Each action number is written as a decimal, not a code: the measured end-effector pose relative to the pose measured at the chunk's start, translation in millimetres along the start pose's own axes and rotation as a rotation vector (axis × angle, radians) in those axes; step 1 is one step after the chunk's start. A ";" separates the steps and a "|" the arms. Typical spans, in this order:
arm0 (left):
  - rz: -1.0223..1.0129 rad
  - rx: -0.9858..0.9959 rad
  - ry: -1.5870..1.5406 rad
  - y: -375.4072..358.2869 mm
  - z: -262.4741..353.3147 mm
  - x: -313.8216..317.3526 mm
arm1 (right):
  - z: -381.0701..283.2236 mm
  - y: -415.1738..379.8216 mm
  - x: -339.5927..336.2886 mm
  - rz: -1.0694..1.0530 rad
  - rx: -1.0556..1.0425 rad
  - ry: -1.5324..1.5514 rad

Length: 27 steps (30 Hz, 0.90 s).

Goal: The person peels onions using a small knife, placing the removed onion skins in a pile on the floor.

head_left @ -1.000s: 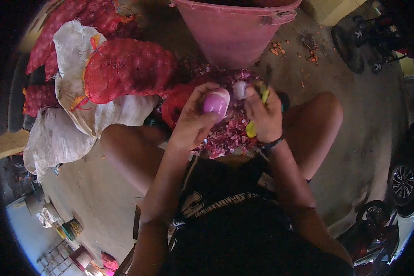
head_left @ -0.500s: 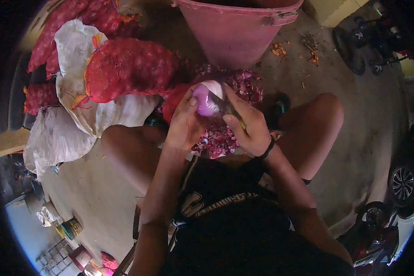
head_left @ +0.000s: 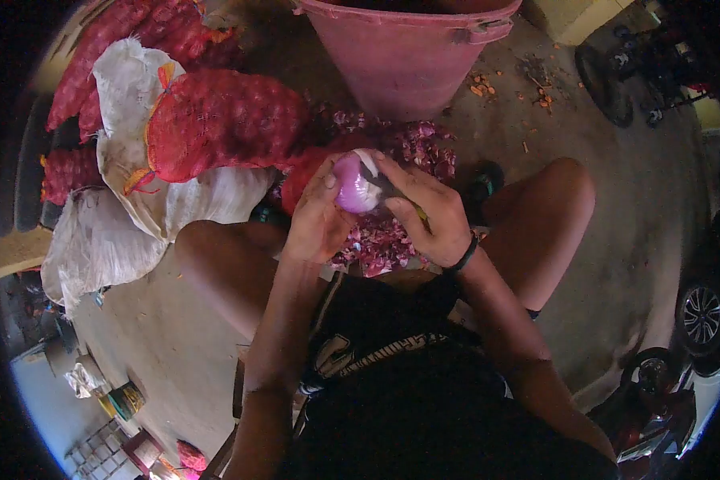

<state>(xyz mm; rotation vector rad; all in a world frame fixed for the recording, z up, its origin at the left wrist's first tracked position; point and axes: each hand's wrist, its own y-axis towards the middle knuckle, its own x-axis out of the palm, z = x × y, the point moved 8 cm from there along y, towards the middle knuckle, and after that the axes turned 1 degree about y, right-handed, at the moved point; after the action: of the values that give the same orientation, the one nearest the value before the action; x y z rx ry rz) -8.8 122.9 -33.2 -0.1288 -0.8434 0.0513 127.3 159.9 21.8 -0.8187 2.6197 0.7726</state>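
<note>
A purple and white onion [head_left: 355, 189] is held in front of me, between my hands. My left hand [head_left: 320, 214] has its fingers and thumb wrapped round the onion's left side. In my right hand [head_left: 432, 214] is a small knife [head_left: 421, 214] with a yellowish-green handle, its dark blade against the onion's right side. My right fingertips touch the top of the onion. Purple onion skins [head_left: 376, 250] lie below and behind my hands.
Beyond the hands stands a large pink bin [head_left: 400, 60]. Red net sacks of onions [head_left: 228, 124] and white sacks [head_left: 104, 240] lie at the left. Orange scraps [head_left: 482, 85] dot the floor. A wheel [head_left: 701, 316] is at the right edge.
The onion has turned a little in my left hand, showing more of its purple side. The fingers of my right hand have shifted slightly over its top.
</note>
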 end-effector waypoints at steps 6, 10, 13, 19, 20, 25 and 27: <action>-0.170 -0.083 0.001 -0.8 4.4 9.8 | 22.9 -16.1 6.7 0.059 0.325 0.748; -0.129 -0.021 0.049 0.8 12.2 13.6 | 20.5 -12.7 8.0 0.004 0.379 0.979; -0.034 0.043 0.079 8.3 14.8 0.6 | 20.6 -16.9 12.9 -0.068 0.367 0.956; 0.019 0.074 0.389 5.5 17.8 -2.3 | 49.7 -16.7 -3.6 0.251 0.580 0.959; 0.011 0.056 0.487 6.3 16.5 -2.5 | 54.2 -16.6 -7.1 0.295 0.588 0.962; -0.024 0.069 0.501 3.0 21.0 12.9 | 70.9 -18.1 -25.4 0.471 0.636 0.903; -0.026 0.081 0.530 2.2 23.1 13.5 | 77.3 -21.0 -27.3 0.518 0.642 0.920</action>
<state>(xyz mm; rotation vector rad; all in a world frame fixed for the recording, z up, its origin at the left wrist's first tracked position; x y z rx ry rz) -17.1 128.5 -8.2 -0.0500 -0.3129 0.0246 170.1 201.4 -38.3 -0.3131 3.6012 -0.5378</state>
